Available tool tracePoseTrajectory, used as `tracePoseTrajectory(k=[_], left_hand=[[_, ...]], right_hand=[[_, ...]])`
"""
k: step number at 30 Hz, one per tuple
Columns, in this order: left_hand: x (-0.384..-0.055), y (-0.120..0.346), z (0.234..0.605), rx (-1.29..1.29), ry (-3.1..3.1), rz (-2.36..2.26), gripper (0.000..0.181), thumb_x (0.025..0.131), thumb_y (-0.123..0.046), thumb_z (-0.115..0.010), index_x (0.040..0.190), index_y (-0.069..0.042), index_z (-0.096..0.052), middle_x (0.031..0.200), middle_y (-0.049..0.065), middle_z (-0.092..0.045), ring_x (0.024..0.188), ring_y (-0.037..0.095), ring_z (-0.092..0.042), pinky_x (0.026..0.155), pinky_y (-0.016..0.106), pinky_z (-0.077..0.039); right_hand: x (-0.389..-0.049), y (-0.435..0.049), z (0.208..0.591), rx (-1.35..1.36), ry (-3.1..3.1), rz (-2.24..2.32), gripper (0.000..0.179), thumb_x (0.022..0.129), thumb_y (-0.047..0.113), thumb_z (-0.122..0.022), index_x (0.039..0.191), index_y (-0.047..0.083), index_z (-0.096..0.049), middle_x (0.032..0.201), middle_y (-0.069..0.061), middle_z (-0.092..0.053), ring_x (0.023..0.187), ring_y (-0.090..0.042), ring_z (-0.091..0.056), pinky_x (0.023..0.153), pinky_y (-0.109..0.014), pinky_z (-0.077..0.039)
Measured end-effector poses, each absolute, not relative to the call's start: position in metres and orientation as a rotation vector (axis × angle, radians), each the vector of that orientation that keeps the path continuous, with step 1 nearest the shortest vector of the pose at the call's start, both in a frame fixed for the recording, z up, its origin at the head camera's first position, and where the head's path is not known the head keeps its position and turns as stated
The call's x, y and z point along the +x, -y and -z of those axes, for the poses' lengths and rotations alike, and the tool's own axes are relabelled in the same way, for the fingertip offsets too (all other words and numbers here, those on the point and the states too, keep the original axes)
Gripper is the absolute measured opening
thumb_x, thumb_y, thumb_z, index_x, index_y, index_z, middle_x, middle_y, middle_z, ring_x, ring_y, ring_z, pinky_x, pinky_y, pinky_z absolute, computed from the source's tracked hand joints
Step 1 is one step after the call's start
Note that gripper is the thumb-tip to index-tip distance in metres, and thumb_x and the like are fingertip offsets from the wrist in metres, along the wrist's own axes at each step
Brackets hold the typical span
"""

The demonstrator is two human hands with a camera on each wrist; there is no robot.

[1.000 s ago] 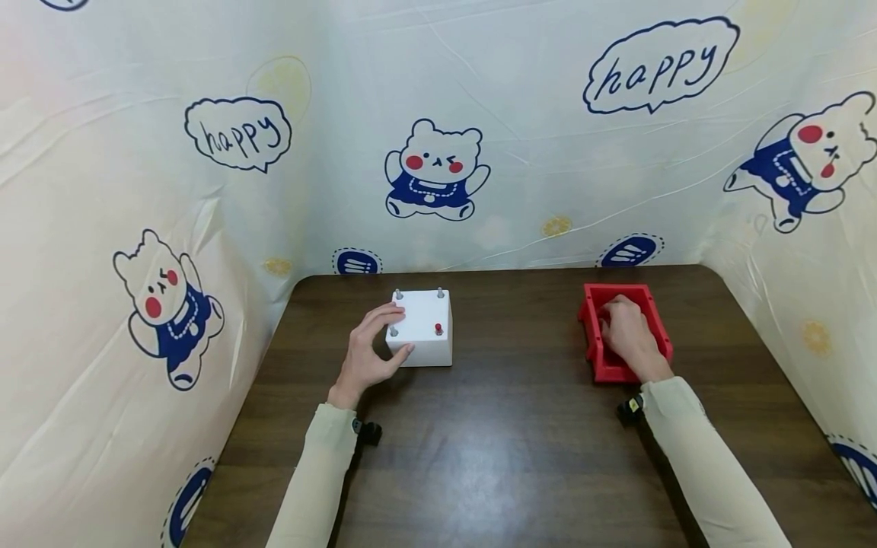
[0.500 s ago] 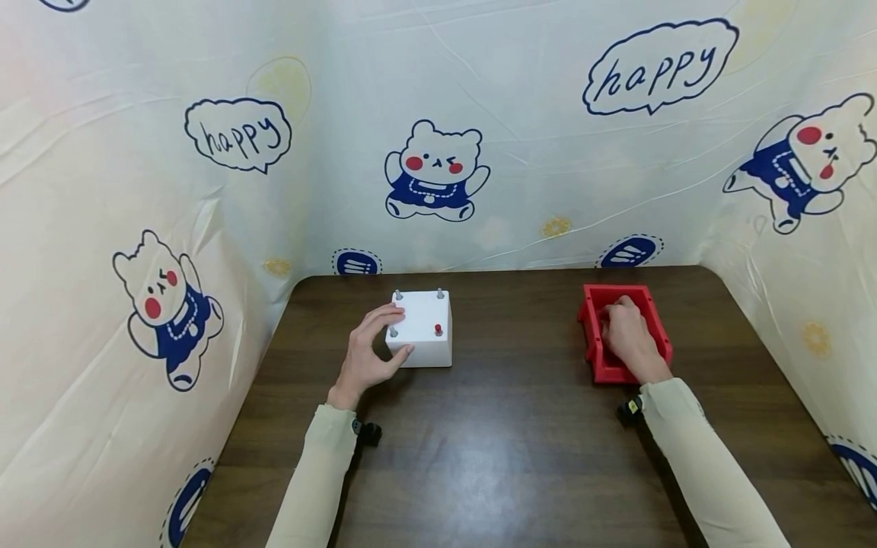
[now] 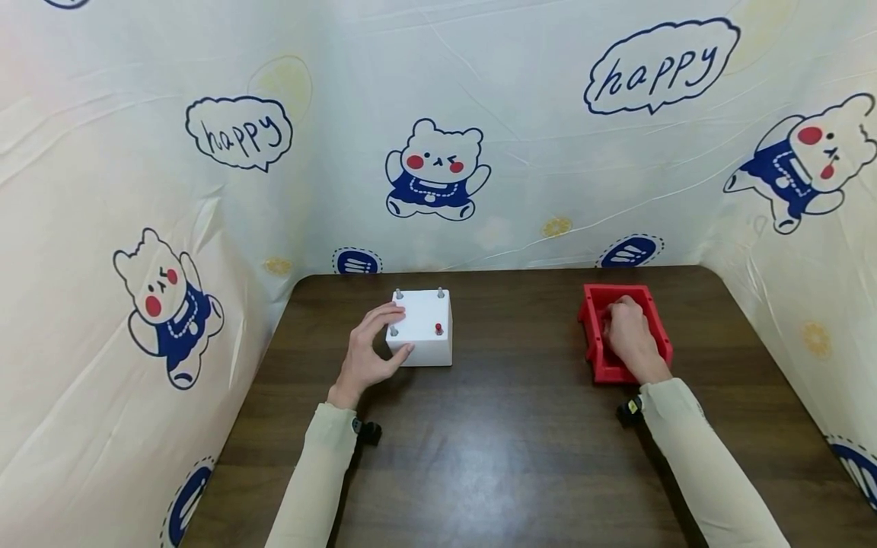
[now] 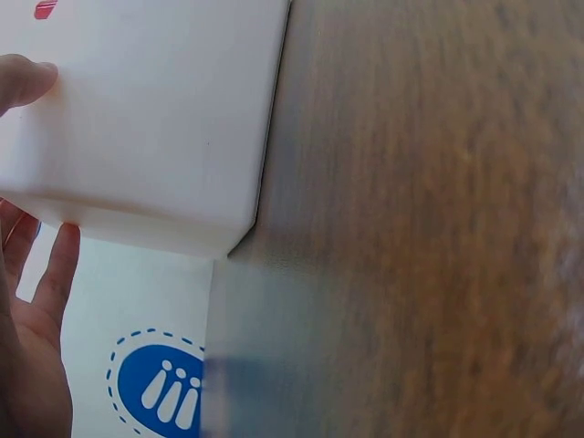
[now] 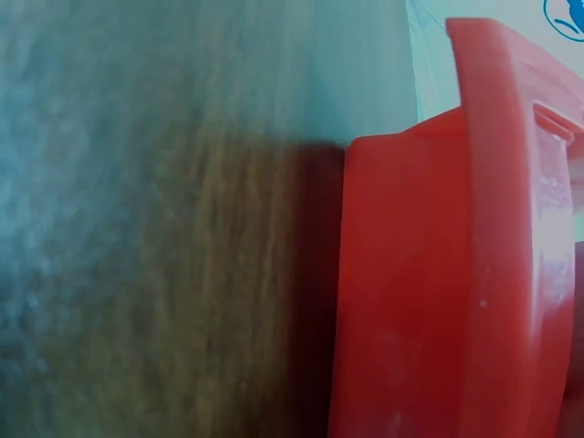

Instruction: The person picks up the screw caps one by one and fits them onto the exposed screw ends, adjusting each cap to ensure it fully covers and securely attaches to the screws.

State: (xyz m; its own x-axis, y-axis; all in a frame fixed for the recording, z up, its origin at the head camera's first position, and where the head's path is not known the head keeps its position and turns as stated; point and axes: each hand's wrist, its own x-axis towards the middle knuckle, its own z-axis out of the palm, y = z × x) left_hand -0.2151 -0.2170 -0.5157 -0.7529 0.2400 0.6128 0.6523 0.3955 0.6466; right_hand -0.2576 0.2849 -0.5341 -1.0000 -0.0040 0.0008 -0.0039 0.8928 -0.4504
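A white box-shaped block (image 3: 421, 323) stands on the table, with grey metal pegs at three corners of its top and a red peg (image 3: 438, 329) at the near right one. My left hand (image 3: 366, 354) grips the block from its left: in the left wrist view the thumb (image 4: 26, 80) presses one face and the fingers (image 4: 59, 274) touch the adjoining side. On the right sits a red plastic bin (image 3: 594, 323). My right hand (image 3: 629, 335) reaches down inside it, fingers bent downward. Their tips, and anything they touch, are hidden; the right wrist view mostly shows the bin's outer wall (image 5: 401, 292).
A dark wooden table (image 3: 479, 457) carries both the block and the bin. Pale cloth printed with cartoon bears (image 3: 433, 171) hangs behind the table and along both sides. Each wrist wears a small black camera.
My right hand has shifted very slightly within the red bin. The left hand and the white block look unmoved.
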Motion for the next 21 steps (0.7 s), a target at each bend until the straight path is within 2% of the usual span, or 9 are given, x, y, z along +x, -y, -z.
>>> tracePoseTrajectory(k=[5,14,17,21], left_hand=[[-0.2155,0.2168,0.5148,-0.775,2.231,1.304,0.052,0.076,0.002,-0.09,0.125,0.006,-0.071,0.136,0.025,-0.068,0.139,0.044,-0.056,0.125,0.033,-0.039],[-0.2151,0.2158,0.5123,-0.782,2.229,1.294,0.052,0.077,0.003,-0.09,0.125,0.007,-0.071,0.136,0.026,-0.068,0.137,0.046,-0.056,0.124,0.028,-0.038],[-0.2149,0.2161,0.513,-0.782,2.228,1.292,0.052,0.077,0.003,-0.09,0.124,0.007,-0.071,0.136,0.026,-0.068,0.137,0.046,-0.057,0.124,0.027,-0.037],[-0.2152,0.2165,0.5146,-0.775,2.231,1.31,0.052,0.076,0.003,-0.09,0.125,0.007,-0.071,0.136,0.026,-0.068,0.138,0.046,-0.056,0.124,0.026,-0.036]], right_hand=[[-0.2589,-0.2867,0.5335,-0.007,-3.068,0.755,0.029,0.096,-0.003,-0.05,0.116,-0.012,-0.069,0.123,-0.028,-0.056,0.096,-0.041,-0.062,0.088,-0.06,-0.06],[-0.2615,-0.2879,0.5302,-0.032,-3.084,0.745,0.024,0.097,-0.003,-0.054,0.114,-0.01,-0.069,0.103,-0.025,-0.062,0.086,-0.035,-0.062,0.075,-0.05,-0.059],[-0.2601,-0.2883,0.5307,-0.05,-3.108,0.761,0.023,0.098,-0.001,-0.056,0.114,-0.009,-0.07,0.104,-0.027,-0.065,0.086,-0.035,-0.062,0.076,-0.051,-0.059],[-0.2577,-0.2883,0.5311,-0.081,-3.161,0.788,0.022,0.099,0.001,-0.057,0.114,-0.009,-0.07,0.108,-0.031,-0.068,0.091,-0.038,-0.064,0.083,-0.058,-0.06]])
